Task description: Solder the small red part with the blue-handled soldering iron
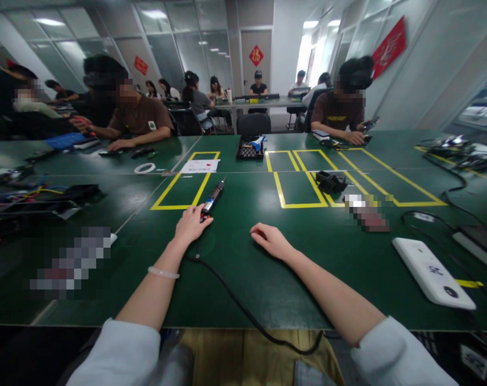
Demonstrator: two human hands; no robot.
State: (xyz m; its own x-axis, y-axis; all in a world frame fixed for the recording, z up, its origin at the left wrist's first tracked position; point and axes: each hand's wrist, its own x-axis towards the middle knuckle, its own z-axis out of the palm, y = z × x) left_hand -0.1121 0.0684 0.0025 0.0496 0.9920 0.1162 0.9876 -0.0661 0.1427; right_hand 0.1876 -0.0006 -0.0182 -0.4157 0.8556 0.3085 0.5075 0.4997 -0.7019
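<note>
A plain, pale bluish-grey left sleeve (120, 351) and a matching right sleeve (399, 351) are covering the person's upper arms, the soft cloth creasing lightly. Their loose, wide hems are ending near the elbows, leaving the left forearm (152, 297) and right forearm (331, 289) bare. A milky, translucent bangle (163, 273), smooth and slim, is circling the left forearm near the left hand (188, 225); the right hand (272, 240) is showing bare.

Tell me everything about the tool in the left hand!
The slim, dark screwdriver-like tool has a silvery section and thin pointed tip. It looks like plastic and metal. It slants away and rightward over the green table, its rear end held by the left hand. A black cable seems to join it there.
</note>
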